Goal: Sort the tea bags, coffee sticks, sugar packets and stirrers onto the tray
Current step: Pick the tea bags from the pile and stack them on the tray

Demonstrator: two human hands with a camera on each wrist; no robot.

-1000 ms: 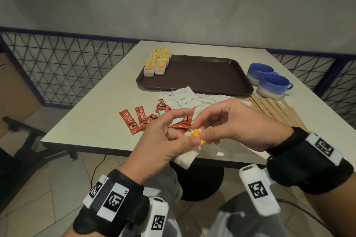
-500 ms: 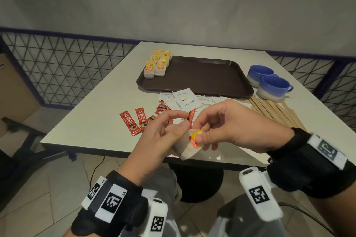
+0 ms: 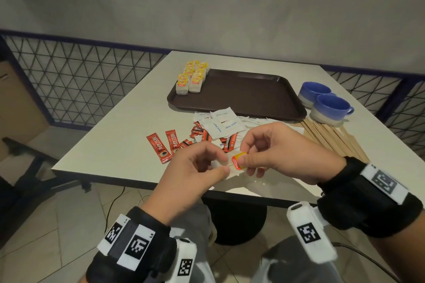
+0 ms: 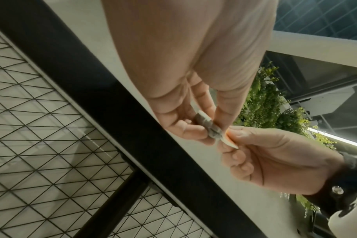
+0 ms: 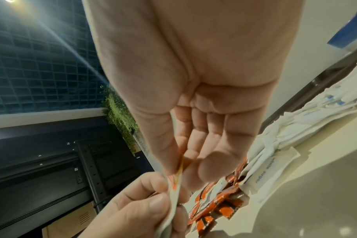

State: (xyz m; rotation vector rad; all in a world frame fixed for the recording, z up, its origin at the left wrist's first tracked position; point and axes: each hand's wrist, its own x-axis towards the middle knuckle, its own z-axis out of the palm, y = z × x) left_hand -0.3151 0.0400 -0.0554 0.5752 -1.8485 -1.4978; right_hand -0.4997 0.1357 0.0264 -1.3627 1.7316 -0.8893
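Brown tray (image 3: 241, 96): lies at the far middle of the table (image 3: 119, 135); its near and right parts are bare.
Tea bags on tray (image 3: 192, 77): two rows of yellow-tagged bags standing at the tray's far left corner.
Held tea bag (image 3: 230, 164): white, with a yellow-and-red tag (image 3: 238, 162); held between both hands above the table's near edge.
Left hand (image 3: 193, 167): thumb and forefinger pinch the bag's white body; other fingers curled under it.
Right hand (image 3: 280, 151): thumb and forefinger pinch the tag; in the right wrist view the remaining fingers (image 5: 198, 141) lie half bent behind it.
Coffee sticks (image 3: 170, 145): red, scattered on the table in front of the tray, two lying apart to the left, the rest in a heap partly under the sugar.
Sugar packets (image 3: 220, 125): white, piled just before the tray's near rim, some lapping over the sticks.
Stirrers (image 3: 331, 138): wooden, in a fanned bundle right of the sugar, beyond the right hand.
Cups (image 3: 326, 105): two blue ones, touching each other, right of the tray.
Fence (image 3: 76, 85): black mesh behind the table, on the left.
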